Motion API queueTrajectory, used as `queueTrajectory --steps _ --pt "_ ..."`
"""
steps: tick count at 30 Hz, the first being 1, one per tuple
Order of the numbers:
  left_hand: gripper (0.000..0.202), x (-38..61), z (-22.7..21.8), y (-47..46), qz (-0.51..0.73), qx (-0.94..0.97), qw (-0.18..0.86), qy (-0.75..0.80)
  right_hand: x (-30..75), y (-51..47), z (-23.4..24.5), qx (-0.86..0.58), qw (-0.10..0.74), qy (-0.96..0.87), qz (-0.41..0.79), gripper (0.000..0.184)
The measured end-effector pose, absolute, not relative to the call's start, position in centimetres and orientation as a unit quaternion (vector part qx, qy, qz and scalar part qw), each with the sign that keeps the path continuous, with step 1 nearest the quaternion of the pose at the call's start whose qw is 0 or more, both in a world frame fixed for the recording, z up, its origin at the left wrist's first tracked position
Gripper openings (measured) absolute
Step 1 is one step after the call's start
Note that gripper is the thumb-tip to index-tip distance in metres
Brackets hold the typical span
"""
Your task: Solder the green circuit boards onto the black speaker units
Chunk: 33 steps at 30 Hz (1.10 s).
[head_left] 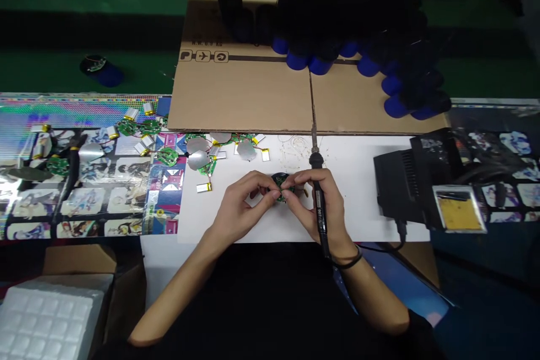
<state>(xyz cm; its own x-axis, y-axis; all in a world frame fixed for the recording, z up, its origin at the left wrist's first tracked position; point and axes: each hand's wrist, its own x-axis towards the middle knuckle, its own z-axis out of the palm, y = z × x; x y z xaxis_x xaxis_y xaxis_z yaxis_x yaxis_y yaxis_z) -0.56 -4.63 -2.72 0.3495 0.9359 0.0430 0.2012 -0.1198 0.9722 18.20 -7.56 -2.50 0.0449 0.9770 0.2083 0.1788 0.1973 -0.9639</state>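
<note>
A small round green circuit board [280, 196] sits over the white work sheet, apparently in a dark round housing [278, 176]. My left hand [244, 205] pinches the board's near left side between thumb and fingertips. From the other side, the thumb and fingertips of my right hand [327, 202] meet at the same board. A black soldering iron [320, 211] is tucked in that hand too, its tip pointing away from me toward the cardboard. Fingers hide much of the board, and I cannot make out any fine wire between them.
Left of my hands lie silver discs [198, 160], green boards [167, 156] and small battery cells [203, 187]. Blue cylinders [320, 64] crowd the cardboard sheet [248, 93] ahead. A black soldering station [399, 185] with a yellow sponge tray [458, 211] stands right.
</note>
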Motion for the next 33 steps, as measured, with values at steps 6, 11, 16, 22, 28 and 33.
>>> queueTrajectory --steps 6,11,16,22,28,33 --pt "0.016 -0.4 -3.0 -4.7 0.374 0.643 0.505 0.439 17.7 -7.6 -3.4 -0.508 0.531 -0.547 0.401 0.027" --pt "0.013 -0.5 -3.4 -4.9 0.39 0.636 0.503 0.436 17.8 -7.8 -3.5 -0.507 0.509 -0.582 0.381 0.025" --pt "0.005 -0.9 -3.4 -4.2 0.375 0.727 0.417 0.398 19.6 -8.5 -2.5 -0.531 0.482 -0.611 0.336 0.021" --pt "0.01 -1.5 -3.2 -2.7 0.281 0.821 0.386 0.312 22.7 -9.0 0.1 -0.532 0.539 -0.497 0.424 0.035" --pt "0.01 -1.5 -3.5 -2.3 0.28 0.828 0.382 0.3 24.6 -8.9 0.6 -0.556 0.549 -0.485 0.393 0.03" --pt "0.01 -1.6 -3.8 -2.2 0.287 0.828 0.378 0.297 26.0 -9.9 -0.3 -0.597 0.522 -0.545 0.271 0.01"
